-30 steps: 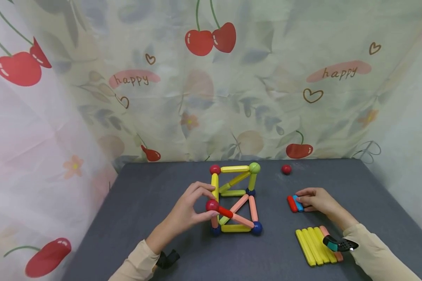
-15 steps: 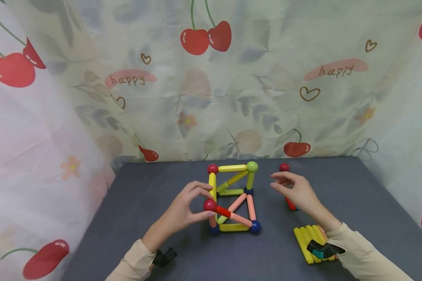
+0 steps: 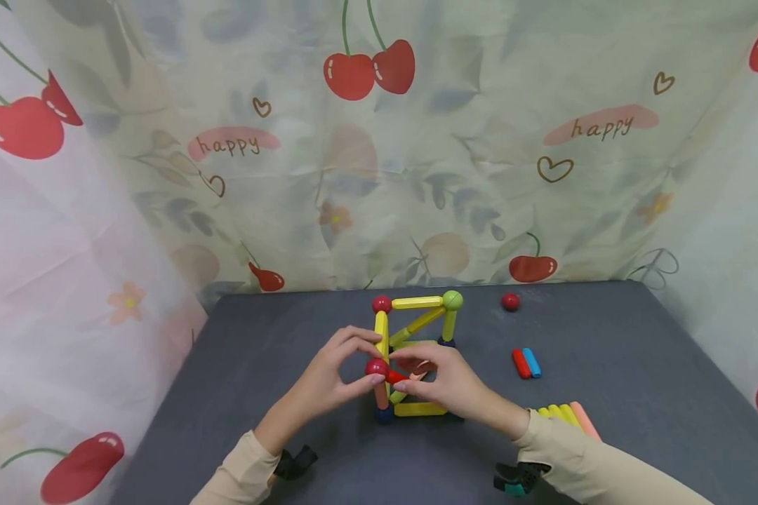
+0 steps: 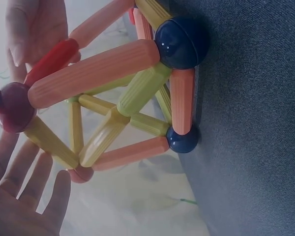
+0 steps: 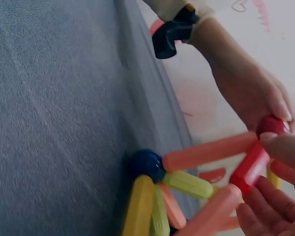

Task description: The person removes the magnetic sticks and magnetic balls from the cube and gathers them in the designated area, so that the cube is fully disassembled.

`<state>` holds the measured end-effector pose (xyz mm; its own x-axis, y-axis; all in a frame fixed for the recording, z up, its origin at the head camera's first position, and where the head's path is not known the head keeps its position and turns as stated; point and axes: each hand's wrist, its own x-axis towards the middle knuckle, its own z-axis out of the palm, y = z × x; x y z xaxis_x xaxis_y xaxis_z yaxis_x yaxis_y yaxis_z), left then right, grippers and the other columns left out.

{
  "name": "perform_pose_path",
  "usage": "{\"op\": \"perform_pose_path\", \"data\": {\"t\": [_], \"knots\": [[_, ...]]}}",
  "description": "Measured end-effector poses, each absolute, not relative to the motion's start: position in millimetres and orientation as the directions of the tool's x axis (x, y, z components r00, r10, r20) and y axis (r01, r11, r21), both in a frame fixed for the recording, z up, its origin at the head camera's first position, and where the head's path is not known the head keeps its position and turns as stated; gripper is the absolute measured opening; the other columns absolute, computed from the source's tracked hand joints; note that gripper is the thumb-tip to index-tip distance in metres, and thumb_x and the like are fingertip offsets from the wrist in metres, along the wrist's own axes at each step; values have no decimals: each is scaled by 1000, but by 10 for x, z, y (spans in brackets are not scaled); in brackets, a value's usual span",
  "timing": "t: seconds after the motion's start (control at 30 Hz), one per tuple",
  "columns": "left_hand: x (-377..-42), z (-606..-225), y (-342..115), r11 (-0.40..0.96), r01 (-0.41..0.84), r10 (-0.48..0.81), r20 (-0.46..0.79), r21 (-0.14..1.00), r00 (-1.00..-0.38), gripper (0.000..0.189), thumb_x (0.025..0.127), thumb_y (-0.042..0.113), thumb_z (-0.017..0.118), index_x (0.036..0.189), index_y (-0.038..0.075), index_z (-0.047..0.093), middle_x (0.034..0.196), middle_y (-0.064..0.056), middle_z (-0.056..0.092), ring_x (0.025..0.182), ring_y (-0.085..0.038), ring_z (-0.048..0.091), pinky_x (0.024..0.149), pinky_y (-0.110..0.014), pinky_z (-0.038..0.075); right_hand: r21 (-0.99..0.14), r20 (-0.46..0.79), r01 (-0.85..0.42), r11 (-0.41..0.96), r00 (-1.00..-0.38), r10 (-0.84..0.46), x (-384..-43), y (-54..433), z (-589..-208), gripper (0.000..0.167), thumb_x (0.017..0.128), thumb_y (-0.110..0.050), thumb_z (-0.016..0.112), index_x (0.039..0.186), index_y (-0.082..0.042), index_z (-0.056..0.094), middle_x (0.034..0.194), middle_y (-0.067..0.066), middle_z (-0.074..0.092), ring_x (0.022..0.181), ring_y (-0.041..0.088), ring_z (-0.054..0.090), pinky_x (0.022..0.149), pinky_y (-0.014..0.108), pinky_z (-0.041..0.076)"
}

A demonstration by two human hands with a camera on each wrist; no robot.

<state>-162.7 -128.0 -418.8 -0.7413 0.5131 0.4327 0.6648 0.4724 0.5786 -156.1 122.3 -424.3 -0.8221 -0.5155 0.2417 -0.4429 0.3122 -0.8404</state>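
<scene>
My left hand (image 3: pixel 337 372) holds a red ball (image 3: pixel 377 368) at the near upper left corner of a frame of magnetic rods and balls, thumb below and fingers above. From that ball a short red magnetic rod (image 5: pixel 250 167) runs to a pink rod (image 5: pixel 211 209). My right hand (image 3: pixel 457 382) pinches the red rod, its thumb beside the ball and its fingers behind the rod. Blue balls (image 4: pixel 182 43) sit at the base corners. A yellow rod (image 3: pixel 417 302) joins another red ball (image 3: pixel 382 304) and a green ball (image 3: pixel 453 300) along the top back.
Right of the frame lie a short red rod (image 3: pixel 521 363) and a short blue rod (image 3: pixel 532 362), side by side. A loose red ball (image 3: pixel 510 302) is behind them. Several yellow rods (image 3: pixel 568 414) and a pink rod (image 3: pixel 584 421) lie partly under my right sleeve.
My right hand has left the short blue rod, moved left with nothing in it, and taken hold of the red rod on the frame. My left hand keeps its hold on the ball.
</scene>
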Motion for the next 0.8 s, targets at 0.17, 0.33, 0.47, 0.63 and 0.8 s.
{"op": "perform_pose_path", "data": {"t": [0.17,0.33,0.47,0.63,0.8], "knots": [[-1625,-4190,-1274,474,668,512,437,574,-739,26,87,40,75,108,28,64,129,7,59,123,-13,53,103,-42,51,-827,286,-484,285,-799,-529,-1555,1134,-4298,36,85,-23,78,119,-14,71,108,5,73,88,11,70,77,26,59],[-1623,-4191,-1277,472,663,509,434,581,-743,26,87,40,75,107,28,64,130,8,58,124,-12,52,104,-41,50,-833,305,-486,266,-802,-513,-1549,1103,-4319,31,85,-15,78,115,-13,73,104,6,75,85,11,71,74,25,59],[-1617,-4182,-1279,470,665,509,437,580,-742,26,88,41,74,107,27,64,130,6,59,124,-14,53,104,-42,50,-827,308,-489,277,-807,-504,-1544,1087,-4309,30,85,-14,78,114,-13,73,103,5,75,85,10,70,74,24,59],[-1618,-4184,-1279,471,660,509,430,585,-745,26,88,43,73,108,27,64,130,6,59,124,-14,53,105,-42,49,-824,322,-496,274,-808,-494,-1538,1076,-4314,30,85,-14,77,114,-13,74,103,7,75,85,14,71,73,26,60],[-1624,-4187,-1278,468,654,507,425,595,-750,26,88,44,73,107,29,64,130,8,58,124,-12,52,105,-42,49,-795,354,-521,310,-815,-459,-1507,1056,-4319,31,83,-12,79,114,-14,74,103,5,74,84,12,71,73,25,60]]}}
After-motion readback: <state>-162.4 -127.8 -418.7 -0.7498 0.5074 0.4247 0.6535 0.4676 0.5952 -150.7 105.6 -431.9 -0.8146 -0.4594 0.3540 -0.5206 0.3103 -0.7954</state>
